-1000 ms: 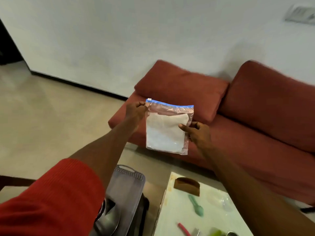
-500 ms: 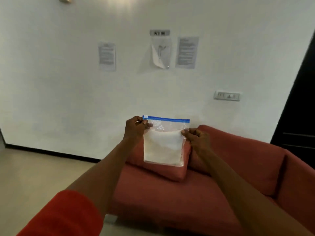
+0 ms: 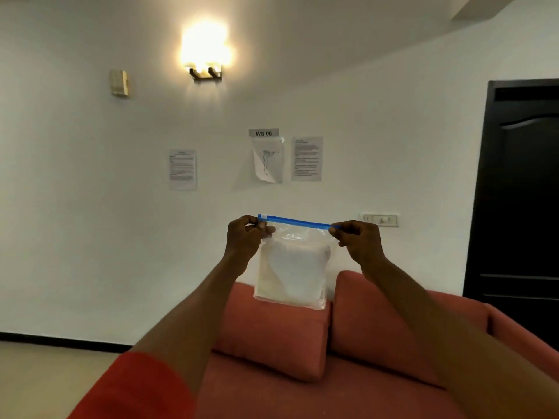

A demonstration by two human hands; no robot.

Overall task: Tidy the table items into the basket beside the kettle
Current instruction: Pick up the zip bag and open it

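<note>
Both arms reach out toward the middle of the frame, holding a clear zip-lock bag [image 3: 292,267] up in the air in front of the white wall [image 3: 90,222]. The left hand [image 3: 245,238] pinches the left end of the bag's blue seal strip [image 3: 295,221], and the right hand [image 3: 360,241] pinches the right end, so the strip runs taut between them, tilted slightly down to the right. The hands are apart, each clamped on its own corner. The bag hangs straight down below the strip with something white and folded inside; what it is I cannot tell.

Below the bag, across the lower part of the frame, sits a red sofa [image 3: 302,388] with two back cushions; the bag's lower edge overlaps the top of the left cushion [image 3: 272,334] in the picture. A red sleeve [image 3: 136,388] shows at the lower left. A strip of pale floor [image 3: 45,373] and a dark skirting board lie at the far left.

On the wall, a lit double wall lamp [image 3: 206,71] glows at upper centre, with a small beige box [image 3: 119,82] to its left. Lower down hang three printed sheets and a small sign reading "WS 06" [image 3: 263,133]. A switch plate [image 3: 379,219] sits just beyond the right hand, and a dark door [image 3: 520,192] fills the right edge.
</note>
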